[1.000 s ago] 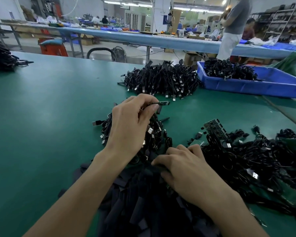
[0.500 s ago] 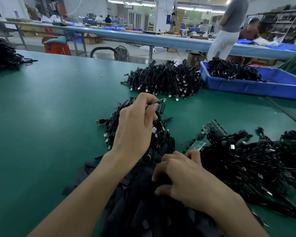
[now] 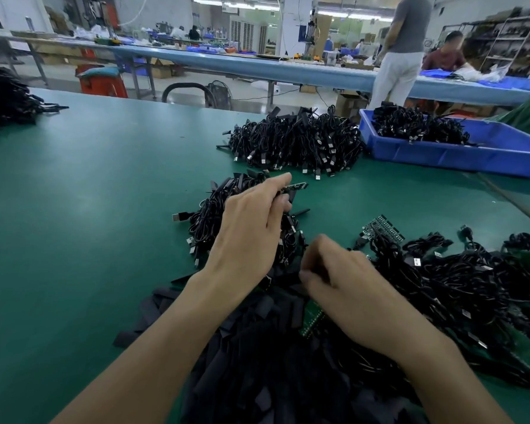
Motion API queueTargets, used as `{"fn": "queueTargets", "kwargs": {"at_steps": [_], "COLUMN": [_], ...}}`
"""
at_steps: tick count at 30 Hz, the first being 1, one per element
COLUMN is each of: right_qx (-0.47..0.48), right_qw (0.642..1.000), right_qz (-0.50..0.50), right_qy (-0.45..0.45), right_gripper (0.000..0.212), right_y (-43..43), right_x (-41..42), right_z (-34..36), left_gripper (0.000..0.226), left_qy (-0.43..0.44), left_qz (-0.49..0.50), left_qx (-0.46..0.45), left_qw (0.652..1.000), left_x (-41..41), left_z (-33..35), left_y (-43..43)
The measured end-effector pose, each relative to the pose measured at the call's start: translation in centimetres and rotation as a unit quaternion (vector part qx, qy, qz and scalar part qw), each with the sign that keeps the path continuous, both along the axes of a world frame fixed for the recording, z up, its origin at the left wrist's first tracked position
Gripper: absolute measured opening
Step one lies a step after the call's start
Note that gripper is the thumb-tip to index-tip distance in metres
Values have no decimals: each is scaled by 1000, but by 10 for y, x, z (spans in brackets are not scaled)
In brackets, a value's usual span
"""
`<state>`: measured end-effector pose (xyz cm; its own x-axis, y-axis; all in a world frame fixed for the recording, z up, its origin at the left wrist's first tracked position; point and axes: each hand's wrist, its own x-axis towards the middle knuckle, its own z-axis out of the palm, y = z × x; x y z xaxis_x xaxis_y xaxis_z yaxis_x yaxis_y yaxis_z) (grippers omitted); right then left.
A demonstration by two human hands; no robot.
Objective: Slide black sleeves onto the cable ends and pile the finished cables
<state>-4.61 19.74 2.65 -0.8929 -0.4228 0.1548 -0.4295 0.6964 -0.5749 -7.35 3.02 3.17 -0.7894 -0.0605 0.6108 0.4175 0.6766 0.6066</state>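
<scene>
Left hand (image 3: 248, 228) pinches a bare cable end (image 3: 297, 187). Right hand (image 3: 340, 280) curls into the sleeves (image 3: 257, 347), grip unclear. Next: fit 1 sleeve.

black sleeves (image 3: 257, 347), green table (image 3: 89, 209), blue bin (image 3: 471, 154)

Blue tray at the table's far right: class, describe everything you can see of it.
The blue tray looks like moulded plastic: shallow, rectangular, with low walls and a thickened rim. It sits flat on the green table, its right end cut off by the frame. Coiled black cables are heaped in its left part, rising above the rim. Its left corner stands close beside the loose cable pile; whether they touch is unclear.
</scene>
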Motion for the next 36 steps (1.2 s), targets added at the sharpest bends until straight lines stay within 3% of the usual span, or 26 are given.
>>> {"fn": "queueTargets", "kwargs": {"at_steps": [3,7,14,19,23,36], "right_qx": [-81,-120,-199,-256,-245,-181], "right_qw": [995,985,971,956,957,964], "right_qz": [-44,-82,-100,-110,-126,-121], "right_qy": [43,93,90,86,93,150], "right_gripper": [20,35,19,16,32,28], "right_y": [7,13,28,33,36,34], "right_x": [-4,-8,-12,-15,-17,-14], "right_z": [3,9,15,14,11,16], "left_gripper": [37,17,31,30,34,39], "left_qy": [-23,-31,-153,-181,-193,-209], "left_qz": [-29,-34,-21,-61,-100,-155], "left_qx": [-7,-34,-122,-109,-87,6], "left_qw": [999,998,981,975,972,966], "left_x": [2,3,5,3,3,3], "left_z": [-2,-2,2,-1,-3,1], "left_y": [0,1,3,4,5,6]}}
